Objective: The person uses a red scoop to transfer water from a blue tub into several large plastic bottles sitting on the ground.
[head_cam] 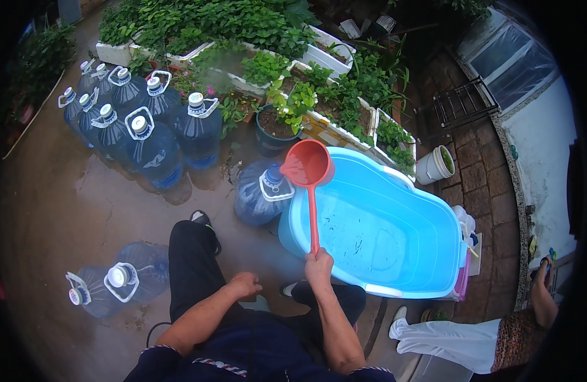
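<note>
My right hand (318,267) grips the long handle of a red plastic dipper (312,164) that has water in it. The dipper's spout is at the neck of an uncapped clear plastic water jug (257,203) with a white handle, which stands against the outer side of the light blue plastic tub (446,279). The tub holds shallow water with dark specks at its bottom. Over my lap is my left hand (244,285), fingers loosely curled, with no object visible in it. Whether water runs into the jug cannot be told.
Several capped blue-tinted water jugs (155,153) stand at the upper left, and two clear capped jugs (143,270) at the lower left. Foam planters (331,129), a potted plant (276,129) and a white bucket (435,164) border the tub. Another person (446,339) stands at the lower right.
</note>
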{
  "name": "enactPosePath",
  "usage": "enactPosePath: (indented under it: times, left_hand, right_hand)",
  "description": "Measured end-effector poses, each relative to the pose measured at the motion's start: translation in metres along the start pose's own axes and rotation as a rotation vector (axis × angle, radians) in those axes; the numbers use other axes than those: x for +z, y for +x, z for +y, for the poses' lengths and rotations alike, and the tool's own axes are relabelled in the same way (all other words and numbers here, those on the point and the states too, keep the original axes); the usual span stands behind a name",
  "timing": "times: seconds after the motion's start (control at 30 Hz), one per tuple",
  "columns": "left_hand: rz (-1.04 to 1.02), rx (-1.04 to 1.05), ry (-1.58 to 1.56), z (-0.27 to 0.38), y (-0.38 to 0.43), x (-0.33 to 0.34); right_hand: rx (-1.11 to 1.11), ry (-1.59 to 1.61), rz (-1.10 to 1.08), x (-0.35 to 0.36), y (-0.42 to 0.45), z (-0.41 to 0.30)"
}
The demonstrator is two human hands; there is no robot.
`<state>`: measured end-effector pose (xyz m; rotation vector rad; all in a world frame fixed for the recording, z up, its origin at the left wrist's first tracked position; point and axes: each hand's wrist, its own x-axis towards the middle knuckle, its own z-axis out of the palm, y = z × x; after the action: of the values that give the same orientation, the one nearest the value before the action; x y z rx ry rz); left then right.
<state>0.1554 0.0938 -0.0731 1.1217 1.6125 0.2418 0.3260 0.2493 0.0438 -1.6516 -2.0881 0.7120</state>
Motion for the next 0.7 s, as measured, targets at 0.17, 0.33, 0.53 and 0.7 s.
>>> enactPosePath:
  times: [0.17, 0.33, 0.53, 0.7]
  left_hand:
    - [-0.006, -0.006, -0.012, 0.0, 0.001, 0.001]
    - [0.003, -0.001, -0.009, -0.003, 0.004, 0.004]
    - [-0.027, 0.008, 0.01, -0.002, 0.004, 0.002]
    - [-0.007, -0.008, 0.002, -0.001, 0.003, 0.002]
  right_hand:
    - [-0.003, -0.037, 0.001, 0.001, -0.001, 0.002]
    - [-0.006, -0.018, 0.01, 0.0, -0.001, -0.002]
    - [0.004, -0.018, -0.003, -0.001, -0.002, -0.003]
    - [0.004, -0.007, 0.002, -0.005, -0.002, -0.011]
